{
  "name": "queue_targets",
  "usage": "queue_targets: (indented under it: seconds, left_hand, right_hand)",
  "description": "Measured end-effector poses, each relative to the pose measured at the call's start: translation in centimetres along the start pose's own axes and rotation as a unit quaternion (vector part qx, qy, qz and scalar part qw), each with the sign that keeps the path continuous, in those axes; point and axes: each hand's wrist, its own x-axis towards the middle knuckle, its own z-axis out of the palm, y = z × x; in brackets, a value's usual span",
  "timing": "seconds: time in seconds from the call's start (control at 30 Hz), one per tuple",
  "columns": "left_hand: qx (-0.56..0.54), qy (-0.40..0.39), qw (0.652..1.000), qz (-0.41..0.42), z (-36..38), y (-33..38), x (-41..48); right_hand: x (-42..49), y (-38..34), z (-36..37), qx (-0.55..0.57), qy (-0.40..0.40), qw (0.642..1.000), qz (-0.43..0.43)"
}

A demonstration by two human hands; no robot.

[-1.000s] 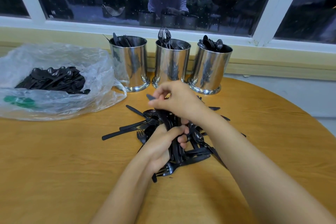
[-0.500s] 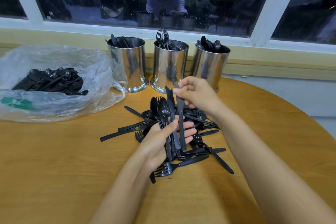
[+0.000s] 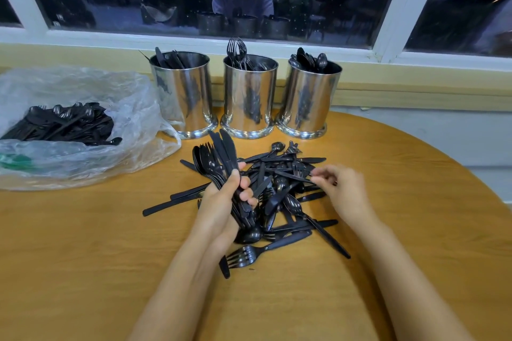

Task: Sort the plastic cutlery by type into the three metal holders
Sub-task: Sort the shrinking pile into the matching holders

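A fanned bundle of black plastic cutlery [image 3: 219,158] is being gripped by the left hand [image 3: 221,207], with fingers and thumb curled round the handles. Its knife blades, fork tines and spoon bowls are pointing toward the far side. The right hand [image 3: 343,191] is being held over the right part of the loose pile [image 3: 285,194] on the wooden table [image 3: 83,257]. Its fingers are loosely curled, with the tips at a thin handle. Because of blur, it cannot be told whether anything is being pinched.

Three holders are standing in a row at the far side: the knife holder [image 3: 184,97] on the left, the fork holder [image 3: 249,97] in the middle and the spoon holder [image 3: 309,97] on the right. The bundle's long axis is lying near-to-far, with its tips aimed between the knife holder and the fork holder, so the left hand is judged the nearer to both. The pile is lying just right of that grip, so further picking is judged to fall to the right hand. More cutlery is lying in a clear plastic bag [image 3: 83,91] at the far left.
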Motion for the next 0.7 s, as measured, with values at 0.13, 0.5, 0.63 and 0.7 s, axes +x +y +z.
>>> queue_targets:
  seconds: [0.13, 0.5, 0.63, 0.7]
  left_hand:
    - [0.009, 0.003, 1.0, 0.002, -0.2, -0.2, 0.0]
    - [0.027, 0.01, 1.0, 0.001, -0.2, -0.5, 0.0]
    - [0.036, 0.007, 0.999, 0.002, -0.1, -0.5, 0.0]
    - [0.039, 0.007, 0.999, 0.003, -0.1, -0.6, 0.1]
  right_hand:
    - [-0.8, 1.1, -0.2, -0.097, -0.01, 0.995, -0.018]
    - [-0.1, 0.6, 1.1, -0.166, 0.019, 0.984, -0.07]
    - [-0.1, 0.5, 1.5, -0.167, 0.004, 0.981, -0.094]
    - [-0.1, 0.3, 1.4, -0.164, 0.031, 0.977, -0.132]
